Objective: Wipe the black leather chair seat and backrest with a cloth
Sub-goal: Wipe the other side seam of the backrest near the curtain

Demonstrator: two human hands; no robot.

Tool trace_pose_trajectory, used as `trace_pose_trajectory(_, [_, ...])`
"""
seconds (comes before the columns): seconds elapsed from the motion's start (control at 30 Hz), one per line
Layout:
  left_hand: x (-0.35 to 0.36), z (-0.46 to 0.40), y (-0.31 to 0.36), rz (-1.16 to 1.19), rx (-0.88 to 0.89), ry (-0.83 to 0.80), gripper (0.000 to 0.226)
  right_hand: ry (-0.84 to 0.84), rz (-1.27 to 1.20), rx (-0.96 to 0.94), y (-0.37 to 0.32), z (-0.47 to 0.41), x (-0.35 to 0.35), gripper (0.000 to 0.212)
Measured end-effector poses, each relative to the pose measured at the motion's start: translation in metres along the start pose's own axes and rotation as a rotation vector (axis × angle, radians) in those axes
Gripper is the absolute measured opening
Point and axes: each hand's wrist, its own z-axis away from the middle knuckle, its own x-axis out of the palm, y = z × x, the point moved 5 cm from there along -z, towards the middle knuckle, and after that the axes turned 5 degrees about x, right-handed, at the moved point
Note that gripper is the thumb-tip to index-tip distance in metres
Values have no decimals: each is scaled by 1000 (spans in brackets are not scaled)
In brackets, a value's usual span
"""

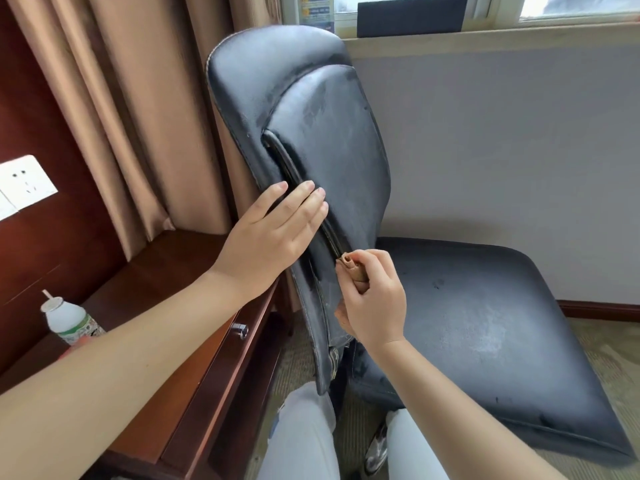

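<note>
The black leather chair fills the middle of the view, its backrest [311,109] upright at centre and its worn seat [485,320] spreading to the right. My left hand [273,230] lies flat with straight fingers against the backrest's left side, beside the seam between its panels. My right hand [372,299] pinches a small rolled tan cloth [353,268] and presses its tip into the lower end of that seam. Most of the cloth is hidden inside my fingers.
A reddish wooden desk [194,341] with a drawer knob stands to the left, touching the chair's back. A plastic bottle [69,320] with a straw sits on it. Tan curtains [138,98] hang behind, a grey wall [502,150] and window sill lie beyond. My legs are below.
</note>
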Motion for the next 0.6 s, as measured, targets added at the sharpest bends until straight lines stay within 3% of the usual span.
trace_pose_trajectory(0.33, [1, 1, 0, -50, 6, -52, 36, -5, 22, -79, -8, -12, -2, 15])
trace_pose_trajectory(0.5, [2, 3, 9, -156, -42, -110, 39, -40, 22, 24, 20, 15, -1, 21])
trace_pose_trajectory(0.6, [5, 5, 12, -189, -49, -153, 42, -47, 70, 56, 28, 18, -5, 10])
